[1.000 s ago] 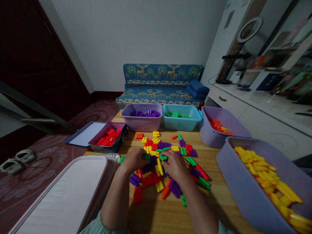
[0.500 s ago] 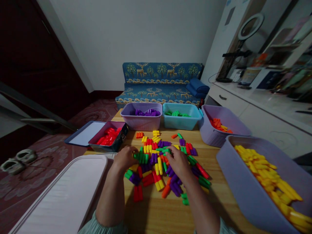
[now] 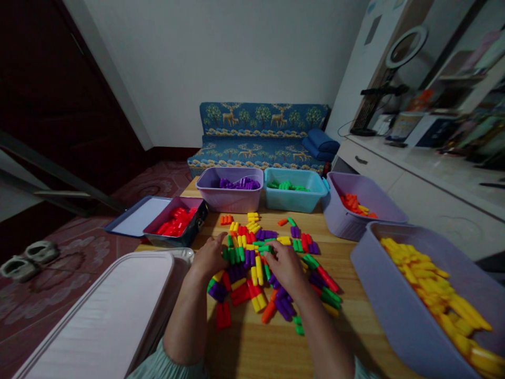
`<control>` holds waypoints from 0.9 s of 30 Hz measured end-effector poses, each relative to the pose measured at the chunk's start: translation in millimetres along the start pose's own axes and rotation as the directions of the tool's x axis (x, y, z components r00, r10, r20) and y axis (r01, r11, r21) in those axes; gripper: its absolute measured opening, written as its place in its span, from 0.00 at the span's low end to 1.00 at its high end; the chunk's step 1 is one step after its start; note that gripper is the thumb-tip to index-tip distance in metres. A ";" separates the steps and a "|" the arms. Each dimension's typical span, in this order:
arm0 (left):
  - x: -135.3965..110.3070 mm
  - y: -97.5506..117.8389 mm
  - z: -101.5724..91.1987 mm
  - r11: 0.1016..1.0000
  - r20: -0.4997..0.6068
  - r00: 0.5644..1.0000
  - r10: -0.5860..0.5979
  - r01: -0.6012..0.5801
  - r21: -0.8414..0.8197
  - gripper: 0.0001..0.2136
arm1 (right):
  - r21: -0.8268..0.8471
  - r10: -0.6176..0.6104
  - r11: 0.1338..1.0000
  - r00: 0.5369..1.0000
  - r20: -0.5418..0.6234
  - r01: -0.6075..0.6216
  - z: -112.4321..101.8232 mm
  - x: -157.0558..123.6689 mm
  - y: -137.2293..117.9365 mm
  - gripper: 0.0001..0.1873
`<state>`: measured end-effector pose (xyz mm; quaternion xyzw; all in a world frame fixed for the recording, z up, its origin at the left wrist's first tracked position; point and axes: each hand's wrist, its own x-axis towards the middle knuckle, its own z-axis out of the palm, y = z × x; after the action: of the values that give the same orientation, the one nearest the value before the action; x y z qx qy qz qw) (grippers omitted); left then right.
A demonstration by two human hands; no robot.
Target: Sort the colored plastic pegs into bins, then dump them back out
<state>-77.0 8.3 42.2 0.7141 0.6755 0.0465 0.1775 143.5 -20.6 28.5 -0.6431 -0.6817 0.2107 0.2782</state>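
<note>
In the head view my left hand (image 3: 211, 256) is closed at the left of the pile, its fingers against a joined group of green plastic building pieces (image 3: 236, 256). My right hand (image 3: 287, 267) reaches in from the right, thumb and fingertips pinched on a small green plastic piece (image 3: 265, 248). Between and below the hands lie loose and joined tube-like pieces: a yellow pair (image 3: 257, 270), purple ones (image 3: 284, 302), an orange one (image 3: 269, 311) and a red pair (image 3: 223, 316). My fingers partly hide what they grip.
Along the table's back stand a purple bin (image 3: 229, 199) of purple pieces and a blue bin (image 3: 294, 200) of green ones. Right are an orange-piece bin (image 3: 339, 210) and a yellow-piece bin (image 3: 379, 284). Left are a tin (image 3: 189, 231) of red pieces and a pale lid (image 3: 102, 310).
My left hand has moved a little right, the green group shifting with it. My right hand's fingers have come slightly lower and left with the small green piece.
</note>
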 end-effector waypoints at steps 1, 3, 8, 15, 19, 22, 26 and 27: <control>0.7 -0.3 1.5 1.000 -0.018 1.000 0.022 -0.022 0.010 0.43 | 0.004 0.001 1.000 1.000 -0.001 -0.001 0.0 0.1 0.0 0.13; 3.1 -1.0 4.9 0.995 -0.053 0.994 0.091 -0.088 0.049 0.43 | 0.014 0.001 1.000 1.000 -0.003 -0.001 0.0 0.5 0.3 0.13; 13.0 -1.8 12.2 0.962 -0.050 0.960 0.274 -0.274 0.010 0.34 | 0.042 -0.017 0.999 1.000 -0.012 0.018 0.9 0.2 1.4 0.13; 16.0 4.5 15.5 0.968 -0.101 0.966 0.238 -0.245 -0.060 0.21 | 0.027 -0.026 0.999 0.999 -0.022 0.026 2.6 -1.1 1.1 0.13; 12.8 6.6 10.4 0.969 -0.122 0.971 0.207 -0.220 -0.111 0.17 | 0.045 -0.021 0.999 1.000 -0.023 0.022 1.3 -1.7 -0.1 0.11; 12.8 8.9 4.3 0.957 -0.265 0.960 0.090 -0.157 -0.243 0.12 | 0.100 -0.006 0.995 0.999 -0.033 0.009 0.9 -1.8 -1.4 0.10; 14.5 21.8 3.2 0.684 -0.319 0.947 -0.024 -0.217 -0.697 0.13 | 0.406 0.016 0.914 1.000 -0.027 -0.003 3.5 -0.8 -5.3 0.08; 14.5 27.3 4.9 0.553 -0.277 0.960 -0.028 -0.216 -0.805 0.15 | 0.509 0.019 0.861 1.000 -0.009 -0.011 4.3 -0.5 -6.8 0.09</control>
<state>-48.4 20.9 43.7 0.5693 0.5517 0.4601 0.3998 135.5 -21.4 29.7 -0.5536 -0.5951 0.3806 0.4411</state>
